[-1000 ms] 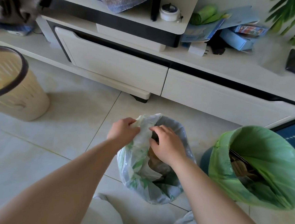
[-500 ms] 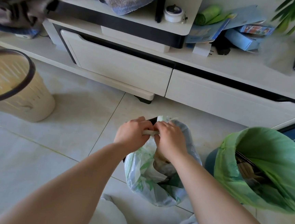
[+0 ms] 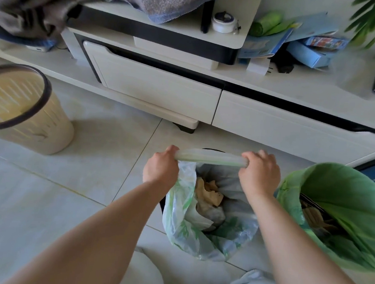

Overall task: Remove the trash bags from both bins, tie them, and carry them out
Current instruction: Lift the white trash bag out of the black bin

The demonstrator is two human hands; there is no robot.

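Both hands, left hand and right hand, clench the white bag's stretched rim, untied. At three o'clock, the green bag remains open.

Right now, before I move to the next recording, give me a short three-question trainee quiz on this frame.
1. True or false: both the left hand and the right hand grip the white printed bag.
2. Multiple choice: where is the green bag? A) tied up on the floor B) open, still lining its bin, to the right C) on the cabinet
3. Fill in: the beige bin at left holds no ____.

Key: 1 true: they stretch a twisted strip of its rim between them. 2 B. 3 bag.
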